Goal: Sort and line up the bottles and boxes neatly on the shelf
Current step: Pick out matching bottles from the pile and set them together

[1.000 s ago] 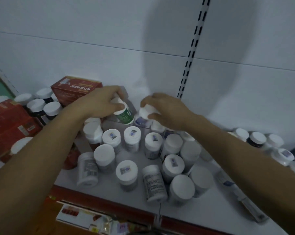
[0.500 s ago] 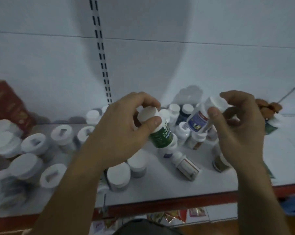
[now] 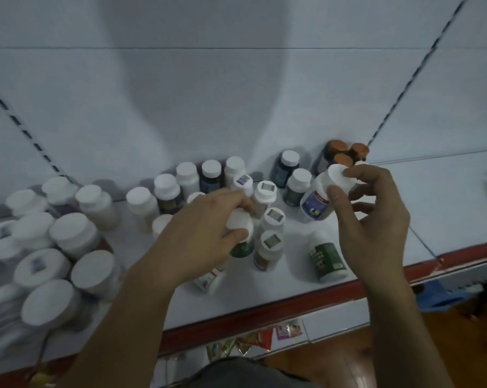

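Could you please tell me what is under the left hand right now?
The left hand grips a white-capped bottle with a green label by its cap. A white bottle lying on its side peeks out beneath the wrist; the rest is covered.

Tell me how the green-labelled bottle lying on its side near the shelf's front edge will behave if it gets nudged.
The green-labelled bottle lying down looks round-bodied, so it would probably roll rather than slide. It sits close to the shelf's red front edge, so a roll that way might drop it. It seems rigid plastic, likely to keep its shape under a grip.
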A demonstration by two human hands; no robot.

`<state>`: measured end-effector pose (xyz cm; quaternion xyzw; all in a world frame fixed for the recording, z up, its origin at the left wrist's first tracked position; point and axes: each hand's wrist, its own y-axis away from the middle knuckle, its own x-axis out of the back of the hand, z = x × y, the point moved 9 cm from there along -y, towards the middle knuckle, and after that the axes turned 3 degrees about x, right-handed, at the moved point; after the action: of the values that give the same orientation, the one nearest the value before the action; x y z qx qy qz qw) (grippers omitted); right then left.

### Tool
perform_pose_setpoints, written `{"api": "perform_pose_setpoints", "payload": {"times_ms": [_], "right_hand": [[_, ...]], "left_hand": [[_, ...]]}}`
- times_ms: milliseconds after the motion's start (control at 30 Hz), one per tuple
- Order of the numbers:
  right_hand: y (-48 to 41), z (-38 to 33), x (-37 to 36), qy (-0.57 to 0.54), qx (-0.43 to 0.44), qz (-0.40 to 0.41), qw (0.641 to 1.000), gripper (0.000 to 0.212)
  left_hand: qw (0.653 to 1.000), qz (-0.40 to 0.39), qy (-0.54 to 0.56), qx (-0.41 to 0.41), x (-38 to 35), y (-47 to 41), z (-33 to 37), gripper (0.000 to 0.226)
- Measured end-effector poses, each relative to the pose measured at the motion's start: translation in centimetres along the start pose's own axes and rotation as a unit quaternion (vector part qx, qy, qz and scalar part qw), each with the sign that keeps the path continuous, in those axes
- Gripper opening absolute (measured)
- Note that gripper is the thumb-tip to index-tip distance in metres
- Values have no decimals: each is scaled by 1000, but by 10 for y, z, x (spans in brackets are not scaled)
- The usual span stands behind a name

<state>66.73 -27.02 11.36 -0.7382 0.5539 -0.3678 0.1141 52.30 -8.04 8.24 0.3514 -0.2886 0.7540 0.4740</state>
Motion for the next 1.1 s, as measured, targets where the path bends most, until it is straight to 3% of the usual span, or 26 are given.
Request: {"api": "perform_pose_setpoints", "payload": {"times_ms": [100, 267, 467, 533, 633, 700, 833, 967, 1100], "right_hand": [[-6, 25, -16, 28, -19, -86, 996, 23], [4, 51, -60, 79, 27, -218, 972, 17], [-6, 25, -59, 55, 92, -160, 981, 7], [-6, 1, -73, 25, 131, -183, 974, 6], [6, -38, -110, -20, 208, -258, 943, 4], [16, -57, -131, -57, 239, -293, 924, 6], [29, -77, -158, -114, 255, -342, 898, 8], [28, -73, -174, -85, 257, -376, 886, 10], [18, -60, -178, -79, 235, -399, 882, 14]], "left_hand": [[998, -9, -39, 42, -23, -4, -14, 34], [996, 56, 15, 71, -33, 4, -21, 40], [966, 184, -12, 182, 6, 54, -45, 24], [956, 158, -40, 245, 4, 64, -58, 34], [925, 7, -7, 379, -35, 79, -83, 76], [911, -35, -2, 412, -61, 85, -88, 88], [914, 87, 14, 397, -66, 94, -92, 80], [940, 205, 26, 270, -47, 94, -75, 52], [956, 234, 24, 174, -49, 77, -67, 52]]}}
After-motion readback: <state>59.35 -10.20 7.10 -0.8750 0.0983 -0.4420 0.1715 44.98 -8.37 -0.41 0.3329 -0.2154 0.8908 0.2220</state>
